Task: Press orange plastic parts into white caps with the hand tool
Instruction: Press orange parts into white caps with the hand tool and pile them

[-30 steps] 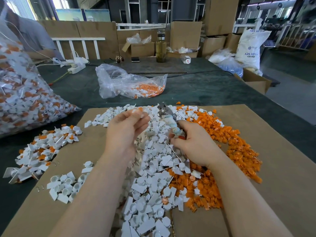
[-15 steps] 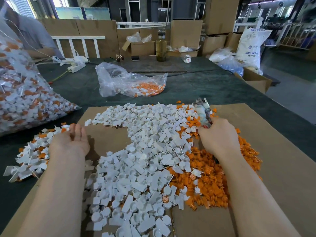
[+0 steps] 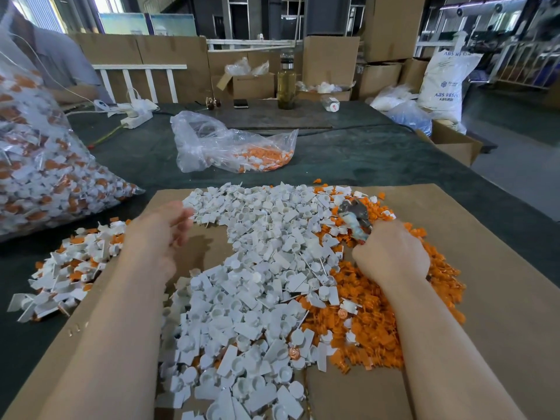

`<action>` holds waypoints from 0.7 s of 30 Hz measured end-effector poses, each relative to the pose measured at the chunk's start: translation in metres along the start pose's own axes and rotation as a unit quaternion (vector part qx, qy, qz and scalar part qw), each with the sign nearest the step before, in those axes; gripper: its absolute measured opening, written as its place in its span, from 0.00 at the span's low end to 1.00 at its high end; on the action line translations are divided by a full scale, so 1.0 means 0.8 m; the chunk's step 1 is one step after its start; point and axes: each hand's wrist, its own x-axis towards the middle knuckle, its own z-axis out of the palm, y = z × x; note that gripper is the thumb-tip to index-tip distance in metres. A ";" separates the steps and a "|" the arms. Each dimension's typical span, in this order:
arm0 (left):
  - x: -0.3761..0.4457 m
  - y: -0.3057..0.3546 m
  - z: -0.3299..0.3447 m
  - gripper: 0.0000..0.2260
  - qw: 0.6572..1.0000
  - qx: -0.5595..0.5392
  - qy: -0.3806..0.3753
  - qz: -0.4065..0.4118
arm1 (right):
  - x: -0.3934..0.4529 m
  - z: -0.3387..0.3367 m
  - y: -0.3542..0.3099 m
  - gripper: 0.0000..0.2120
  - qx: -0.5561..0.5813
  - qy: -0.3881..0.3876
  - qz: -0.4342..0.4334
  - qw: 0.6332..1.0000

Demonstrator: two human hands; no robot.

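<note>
My right hand (image 3: 391, 256) grips the hand tool (image 3: 354, 218), curled fingers over the orange parts (image 3: 375, 322). My left hand (image 3: 160, 234) hovers, loosely curled and holding nothing, beside the white caps (image 3: 257, 268) heaped on cardboard (image 3: 485, 268). A plastic bag (image 3: 230, 147) lies beyond.

One wide-angle head camera looks forward and down from just above the tabletop (image 3: 378, 165), close over both forearms, with the far room bending outward at the frame edges.
</note>
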 end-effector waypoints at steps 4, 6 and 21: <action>-0.013 -0.024 0.021 0.11 0.921 0.366 -0.072 0.108 | 0.004 0.006 -0.002 0.13 -0.032 -0.025 -0.026 0.999; -0.018 -0.034 0.025 0.17 0.858 0.473 -0.130 0.154 | 0.005 0.007 -0.003 0.12 -0.017 -0.027 -0.035 0.999; -0.011 -0.043 0.023 0.07 0.798 0.551 -0.127 0.208 | 0.007 0.014 -0.001 0.15 -0.019 -0.001 -0.052 0.998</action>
